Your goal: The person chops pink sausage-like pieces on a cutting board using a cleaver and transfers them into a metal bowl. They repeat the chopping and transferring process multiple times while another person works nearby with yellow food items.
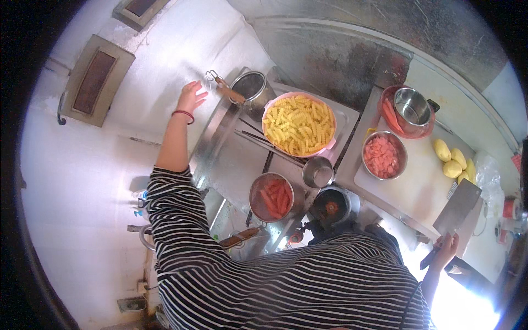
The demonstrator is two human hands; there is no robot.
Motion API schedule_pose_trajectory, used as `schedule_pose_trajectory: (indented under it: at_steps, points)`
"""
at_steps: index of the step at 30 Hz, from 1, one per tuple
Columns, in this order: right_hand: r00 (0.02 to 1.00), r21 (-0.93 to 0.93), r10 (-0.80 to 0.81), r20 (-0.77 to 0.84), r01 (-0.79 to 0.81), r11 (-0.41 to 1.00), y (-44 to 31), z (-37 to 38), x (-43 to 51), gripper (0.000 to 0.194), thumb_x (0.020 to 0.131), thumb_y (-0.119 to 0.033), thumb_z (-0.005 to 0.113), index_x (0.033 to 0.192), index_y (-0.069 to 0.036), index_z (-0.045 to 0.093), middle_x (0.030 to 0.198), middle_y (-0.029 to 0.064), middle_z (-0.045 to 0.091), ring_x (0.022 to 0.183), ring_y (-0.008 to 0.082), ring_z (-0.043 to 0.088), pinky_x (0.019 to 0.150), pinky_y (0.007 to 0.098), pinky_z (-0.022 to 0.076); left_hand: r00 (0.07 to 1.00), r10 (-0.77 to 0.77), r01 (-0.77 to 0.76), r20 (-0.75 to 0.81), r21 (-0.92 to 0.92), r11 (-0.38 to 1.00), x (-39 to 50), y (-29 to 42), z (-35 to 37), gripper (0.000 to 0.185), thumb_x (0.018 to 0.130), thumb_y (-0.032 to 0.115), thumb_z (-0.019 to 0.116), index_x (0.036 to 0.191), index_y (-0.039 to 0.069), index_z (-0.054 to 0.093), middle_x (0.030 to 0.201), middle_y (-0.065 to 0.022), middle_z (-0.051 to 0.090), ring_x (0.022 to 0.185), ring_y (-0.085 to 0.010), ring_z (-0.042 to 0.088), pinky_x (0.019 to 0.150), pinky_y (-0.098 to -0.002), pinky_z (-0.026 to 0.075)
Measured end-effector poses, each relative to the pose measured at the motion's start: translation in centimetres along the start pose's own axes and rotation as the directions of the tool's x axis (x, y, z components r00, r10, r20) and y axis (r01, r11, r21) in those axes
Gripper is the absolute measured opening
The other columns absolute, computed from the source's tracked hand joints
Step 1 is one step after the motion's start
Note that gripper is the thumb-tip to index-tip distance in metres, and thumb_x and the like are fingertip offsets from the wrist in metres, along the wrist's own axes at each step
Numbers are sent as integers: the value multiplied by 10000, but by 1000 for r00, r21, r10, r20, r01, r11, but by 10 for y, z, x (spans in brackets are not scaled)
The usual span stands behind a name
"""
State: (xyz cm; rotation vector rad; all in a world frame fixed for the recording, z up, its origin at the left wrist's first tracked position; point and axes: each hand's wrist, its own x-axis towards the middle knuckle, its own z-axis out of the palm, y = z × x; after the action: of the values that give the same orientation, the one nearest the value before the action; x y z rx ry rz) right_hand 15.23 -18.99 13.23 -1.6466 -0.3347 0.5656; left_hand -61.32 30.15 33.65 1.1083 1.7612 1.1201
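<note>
My left hand [192, 98] is raised at the upper left, fingers apart and holding nothing. Close to its fingertips is a brown wooden handle [231, 91] with a wire loop end, lying across the rim of a tall metal pot [259, 101]. At the lower right, my right hand [449, 249] grips a cleaver [457, 207]. Its broad blade extends over the near right end of the white cutting board [412, 189]. Beyond the blade lie several peeled potatoes [453, 159]. A steel bowl of sliced pink-orange pieces [383, 156] stands on the board's left part.
A pink basin of yellow crinkle-cut pieces [300, 124] sits mid-counter. Nearer stand a strainer with reddish-orange sticks [275, 198], a small steel cup [317, 172] and a gas burner [331, 206]. A red colander [385, 97] holding a steel pot [411, 107] is behind the board.
</note>
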Motion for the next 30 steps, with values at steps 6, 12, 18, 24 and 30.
schedule_pose_trajectory:
  at_steps: [6,12,18,24,30]
  points:
    - [989,-314,-51,139,93,945,-12,11,-2,237,991,-178,617,1201,-68,620,673,17,586,573,110,577,499,258,443,982,165,-187,91,368,911,-25,45,-61,542,986,435,609,1433,152,488,1320,-26,612,1136,-163,628,970,-363,456]
    - [723,-740,-374,581,661,129,-24,2,1,399,900,-226,688,1295,-193,642,844,109,646,768,332,666,670,481,539,846,467,-505,259,670,544,-128,110,-87,411,1026,312,594,1380,105,588,1351,-34,609,1250,-159,552,1060,-341,429]
    - [674,-693,-239,699,721,4,23,-16,49,441,872,-254,716,1303,-218,631,920,47,615,902,266,643,814,428,526,722,582,-654,373,643,399,-247,149,-25,301,1053,217,556,1306,70,626,1328,-67,628,1247,-167,566,1085,-318,416]
    - [593,-651,-385,707,759,-26,16,16,82,411,847,-180,720,1256,-177,676,1131,88,590,1081,299,580,896,450,512,591,572,-793,568,538,286,-326,160,83,283,1015,205,604,1245,44,638,1228,-93,667,1173,-203,613,1039,-332,445]
    - [58,65,-688,724,986,151,-190,153,2,599,712,-139,827,1288,-123,667,1338,135,583,1251,363,548,1030,482,466,265,620,-907,738,409,-98,-323,159,242,210,935,183,661,1083,34,656,1044,-152,669,999,-322,644,881,-429,502]
